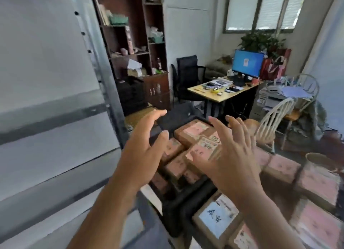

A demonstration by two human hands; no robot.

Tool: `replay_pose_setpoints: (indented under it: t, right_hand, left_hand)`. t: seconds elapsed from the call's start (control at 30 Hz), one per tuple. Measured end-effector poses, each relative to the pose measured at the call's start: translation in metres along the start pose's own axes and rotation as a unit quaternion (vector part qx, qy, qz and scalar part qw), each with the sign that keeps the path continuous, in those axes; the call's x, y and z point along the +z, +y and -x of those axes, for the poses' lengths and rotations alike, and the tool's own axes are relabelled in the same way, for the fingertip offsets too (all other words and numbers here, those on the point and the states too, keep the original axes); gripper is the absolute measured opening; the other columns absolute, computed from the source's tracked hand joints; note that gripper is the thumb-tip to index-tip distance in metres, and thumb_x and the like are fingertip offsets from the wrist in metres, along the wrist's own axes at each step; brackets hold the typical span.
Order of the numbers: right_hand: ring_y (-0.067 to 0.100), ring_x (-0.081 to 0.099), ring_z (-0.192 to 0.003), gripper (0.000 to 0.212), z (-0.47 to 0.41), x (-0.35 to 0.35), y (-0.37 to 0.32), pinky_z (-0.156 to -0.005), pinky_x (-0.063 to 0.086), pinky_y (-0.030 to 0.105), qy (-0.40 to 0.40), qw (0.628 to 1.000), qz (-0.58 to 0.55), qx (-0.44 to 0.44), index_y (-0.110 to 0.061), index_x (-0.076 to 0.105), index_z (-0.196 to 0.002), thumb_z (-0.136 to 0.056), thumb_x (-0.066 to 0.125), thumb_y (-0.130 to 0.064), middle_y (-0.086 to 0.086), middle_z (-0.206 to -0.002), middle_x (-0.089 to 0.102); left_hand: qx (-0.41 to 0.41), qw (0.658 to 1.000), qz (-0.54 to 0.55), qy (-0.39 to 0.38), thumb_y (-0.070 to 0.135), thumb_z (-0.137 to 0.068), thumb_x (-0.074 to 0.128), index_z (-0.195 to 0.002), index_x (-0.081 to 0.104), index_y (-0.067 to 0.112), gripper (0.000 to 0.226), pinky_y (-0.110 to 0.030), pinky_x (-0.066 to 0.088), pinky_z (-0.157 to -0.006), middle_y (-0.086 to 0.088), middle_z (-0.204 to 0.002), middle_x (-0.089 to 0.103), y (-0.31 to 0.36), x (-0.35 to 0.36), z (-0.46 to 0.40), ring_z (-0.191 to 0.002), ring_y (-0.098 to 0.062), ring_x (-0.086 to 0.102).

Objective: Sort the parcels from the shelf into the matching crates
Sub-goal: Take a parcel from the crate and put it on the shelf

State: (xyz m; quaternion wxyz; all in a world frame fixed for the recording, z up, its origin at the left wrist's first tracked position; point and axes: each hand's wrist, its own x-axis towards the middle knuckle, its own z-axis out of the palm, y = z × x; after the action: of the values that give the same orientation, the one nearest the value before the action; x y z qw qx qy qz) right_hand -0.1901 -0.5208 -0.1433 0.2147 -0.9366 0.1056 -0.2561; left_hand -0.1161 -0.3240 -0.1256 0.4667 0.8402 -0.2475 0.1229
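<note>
Parcels: brown cardboard boxes with pink labels [193, 137] lie heaped in a black crate [186, 189] just below both hands; one on top carries handwritten digits
Nearer crate: a second black crate [188, 217], toward the camera from the first, holds a parcel with a blue-white label [217, 217] and more beside it
Left hand: the left hand [143, 146] hangs above the far-left corner of the pink-label crate, fingers spread and lightly curved, holding nothing
Right hand: the right hand [230, 152] hovers over the heap, fingers splayed and empty; contact with the top box cannot be told through the blur
Progress: the crate of pink labels looks well filled and the nearer one partly so, which suggests the sort is well under way; how many parcels are left cannot be judged, as the pale metal shelf unit [55, 100] left of the crates shows blank panels only
Edges: the shelf's upright post stands just left of the pink-label crate; the two crate rims meet between the forearms
Open room: right of the crates the tiled floor [316, 183] is partly open, with a white spindle chair [273, 122] near; a desk with a lit monitor [248, 62] and a dark bookcase [134, 44] stand well beyond
</note>
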Motion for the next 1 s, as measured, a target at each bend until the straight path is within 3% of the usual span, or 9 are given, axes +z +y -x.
replay_pose_setpoints:
  t: [0.1, 0.23, 0.37, 0.53, 0.6, 0.83, 1.0]
  right_hand:
    - [0.024, 0.006, -0.160, 0.089, 0.001, 0.018, -0.079, -0.126, 0.019, 0.061, -0.027, 0.994, -0.063, -0.086, -0.049, 0.023, -0.155, -0.078, 0.060, -0.075, -0.003, -0.169, 0.019]
    - [0.021, 0.008, -0.158, 0.088, 0.029, 0.052, -0.193, -0.126, 0.018, 0.061, -0.088, 0.971, -0.110, -0.194, -0.051, 0.019, -0.155, -0.083, 0.064, -0.072, -0.008, -0.168, 0.017]
    - [0.023, 0.012, -0.157, 0.088, 0.085, 0.091, -0.320, -0.125, 0.021, 0.060, -0.138, 0.937, -0.160, -0.279, -0.048, 0.023, -0.157, -0.082, 0.060, -0.075, -0.006, -0.167, 0.020]
    - [0.026, 0.025, -0.153, 0.091, 0.181, 0.136, -0.491, -0.122, 0.030, 0.057, -0.172, 0.897, -0.208, -0.349, -0.048, 0.028, -0.152, -0.070, 0.045, -0.083, -0.002, -0.163, 0.030]
    - [0.026, 0.027, -0.152, 0.091, 0.223, 0.149, -0.558, -0.122, 0.031, 0.057, -0.198, 0.873, -0.239, -0.377, -0.048, 0.028, -0.152, -0.070, 0.051, -0.081, -0.003, -0.164, 0.030]
    - [0.024, 0.030, -0.152, 0.086, 0.343, 0.179, -0.744, -0.120, 0.034, 0.059, -0.261, 0.783, -0.299, -0.479, -0.051, 0.024, -0.151, -0.076, 0.062, -0.073, -0.006, -0.164, 0.028]
    - [0.022, 0.031, -0.150, 0.086, 0.404, 0.205, -0.847, -0.118, 0.038, 0.058, -0.293, 0.728, -0.340, -0.518, -0.046, 0.031, -0.154, -0.078, 0.064, -0.070, -0.009, -0.161, 0.030]
  left_hand:
    - [-0.020, 0.995, -0.063, 0.075, 0.038, -0.104, 0.048, -0.149, 0.044, 0.048, 0.046, -0.013, 0.024, -0.109, 0.032, -0.153, 0.039, -0.012, -0.082, 0.036, -0.137, 0.018, 0.031]
    - [-0.060, 0.977, -0.112, 0.173, 0.034, -0.107, 0.052, -0.146, 0.043, 0.052, 0.044, -0.006, 0.024, -0.103, 0.031, -0.150, 0.043, -0.036, -0.193, 0.107, -0.134, 0.014, 0.037]
    - [-0.103, 0.949, -0.166, 0.247, 0.043, -0.107, 0.048, -0.149, 0.039, 0.056, 0.044, -0.008, 0.021, -0.107, 0.033, -0.157, 0.036, -0.066, -0.306, 0.201, -0.142, 0.013, 0.030]
    - [-0.178, 0.899, -0.237, 0.321, 0.044, -0.105, 0.048, -0.152, 0.037, 0.051, 0.048, -0.018, 0.028, -0.112, 0.033, -0.153, 0.038, -0.098, -0.459, 0.345, -0.138, 0.010, 0.034]
    - [-0.201, 0.872, -0.271, 0.354, 0.044, -0.102, 0.048, -0.152, 0.041, 0.047, 0.050, -0.018, 0.029, -0.110, 0.034, -0.149, 0.038, -0.105, -0.517, 0.405, -0.137, 0.009, 0.035]
    - [-0.291, 0.786, -0.367, 0.403, 0.047, -0.101, 0.047, -0.154, 0.038, 0.047, 0.054, -0.043, 0.039, -0.118, 0.016, -0.167, 0.030, -0.105, -0.663, 0.565, -0.154, -0.010, 0.029]
    - [-0.336, 0.734, -0.384, 0.447, 0.044, -0.102, 0.048, -0.152, 0.039, 0.047, 0.050, -0.035, 0.040, -0.108, 0.019, -0.162, 0.036, -0.114, -0.733, 0.639, -0.136, -0.005, 0.042]
